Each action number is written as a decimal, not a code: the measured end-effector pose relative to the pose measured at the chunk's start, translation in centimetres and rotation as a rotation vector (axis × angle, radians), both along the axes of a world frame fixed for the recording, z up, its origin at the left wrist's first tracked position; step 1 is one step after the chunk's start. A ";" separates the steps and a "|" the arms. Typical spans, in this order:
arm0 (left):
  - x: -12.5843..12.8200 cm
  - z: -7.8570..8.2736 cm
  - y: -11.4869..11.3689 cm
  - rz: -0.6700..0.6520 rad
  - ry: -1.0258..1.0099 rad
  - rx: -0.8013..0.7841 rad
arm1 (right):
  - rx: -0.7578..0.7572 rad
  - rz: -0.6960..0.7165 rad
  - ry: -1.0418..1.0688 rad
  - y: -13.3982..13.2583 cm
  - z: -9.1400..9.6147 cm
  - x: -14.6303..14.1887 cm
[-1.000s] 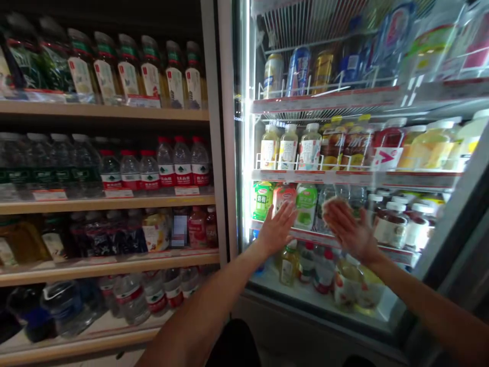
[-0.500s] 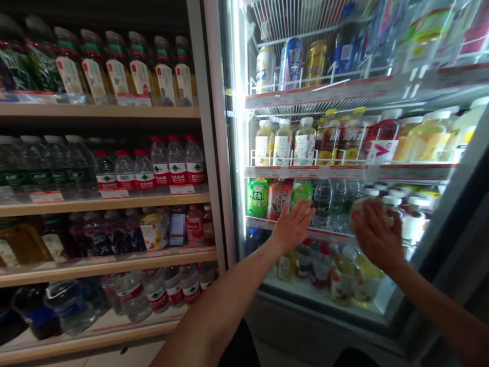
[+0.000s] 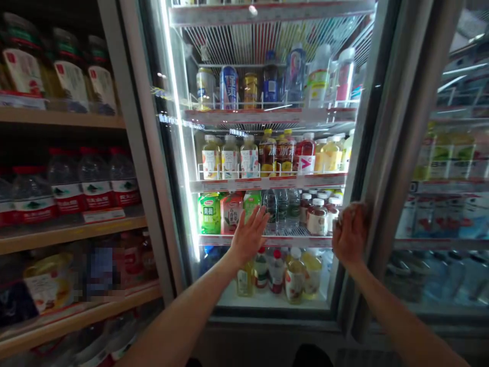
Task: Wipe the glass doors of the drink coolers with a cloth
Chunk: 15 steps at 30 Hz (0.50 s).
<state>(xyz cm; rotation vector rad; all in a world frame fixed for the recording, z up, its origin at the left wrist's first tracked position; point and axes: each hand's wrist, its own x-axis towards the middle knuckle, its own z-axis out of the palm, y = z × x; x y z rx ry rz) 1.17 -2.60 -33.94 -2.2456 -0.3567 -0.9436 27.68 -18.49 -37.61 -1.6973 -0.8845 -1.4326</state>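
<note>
My left hand lies with its fingers stretched out against the glass door of the lit drinks fridge, in front of the lower shelf. Behind it, through the glass, stand a green drink carton and a reddish one. At the door's right side, my right hand presses a crumpled pale cloth near the metal frame. Most of the cloth is hidden under the fingers. Small jars with white lids stand behind the glass just left of this hand.
Left of the fridge, wooden shelves hold red-capped water bottles and other drinks. A second glass-fronted fridge stands on the right, with bottles and packs inside. Between the two runs a thick metal upright.
The view has swung right, bringing the second fridge into sight. My right hand has moved across the glass to the door's right edge with the cloth. My left hand stays flat on the glass.
</note>
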 end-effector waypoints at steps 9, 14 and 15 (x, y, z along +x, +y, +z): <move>-2.8 -0.3 2.0 0.094 -0.083 -0.071 | 0.130 0.120 -0.007 1.2 4.1 0.4; -4.5 -0.5 2.8 0.164 -0.102 -0.161 | -0.068 0.271 -0.169 5.2 6.2 -4.3; -4.9 -0.6 2.9 0.182 -0.104 -0.178 | -0.169 0.308 -0.241 5.6 4.9 -5.7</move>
